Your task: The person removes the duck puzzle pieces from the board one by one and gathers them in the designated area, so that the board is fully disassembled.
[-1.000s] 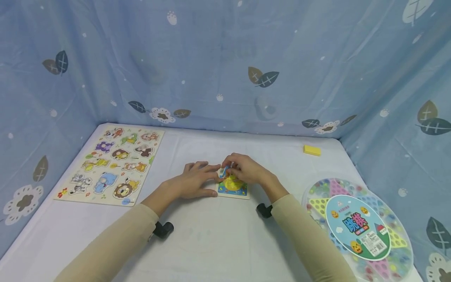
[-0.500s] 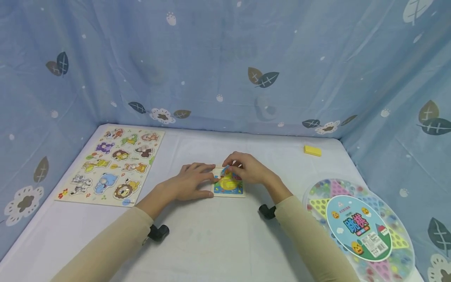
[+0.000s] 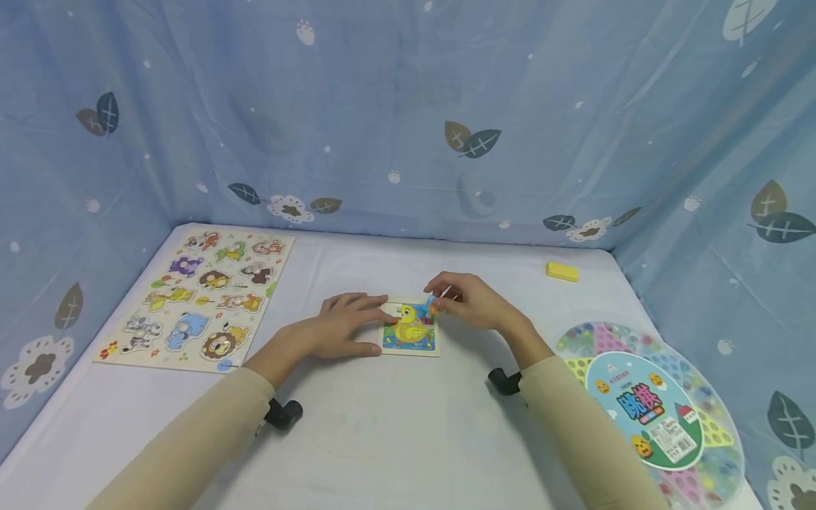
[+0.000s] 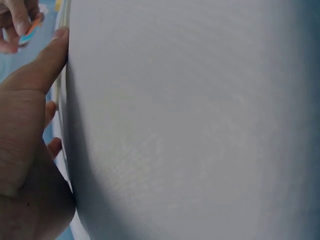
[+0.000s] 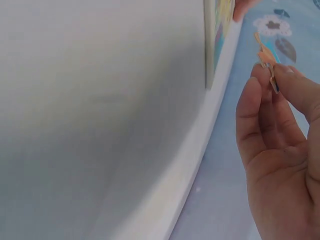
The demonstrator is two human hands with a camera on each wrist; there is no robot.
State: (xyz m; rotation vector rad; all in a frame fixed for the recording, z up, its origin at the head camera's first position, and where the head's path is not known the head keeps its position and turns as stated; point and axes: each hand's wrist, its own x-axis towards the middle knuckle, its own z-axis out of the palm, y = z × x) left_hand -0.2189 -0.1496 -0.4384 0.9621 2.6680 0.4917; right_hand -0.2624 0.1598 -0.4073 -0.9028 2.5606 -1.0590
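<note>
A small square puzzle board (image 3: 410,348) with a yellow duck picture lies on the white table in the head view. My left hand (image 3: 347,326) rests at its left side with fingers extended, the index finger reaching over the picture and the thumb along the lower left edge. At the board's upper left, a pale patch shows beside the duck's head. My right hand (image 3: 474,301) pinches a small blue and orange puzzle piece (image 3: 430,306) between thumb and fingers over the upper right corner. In the right wrist view the puzzle piece (image 5: 268,56) is seen edge-on, raised off the board.
A large animal peg puzzle (image 3: 210,301) lies at the left of the table. On the right sits a round Chinese checkers set (image 3: 644,411), close to the right sleeve. A yellow block (image 3: 562,272) lies near the back edge. Blue patterned curtains (image 3: 357,106) enclose the table.
My right hand has moved right with the puzzle piece, from the board's upper left to its upper right. The board and left hand have shifted slightly left.
</note>
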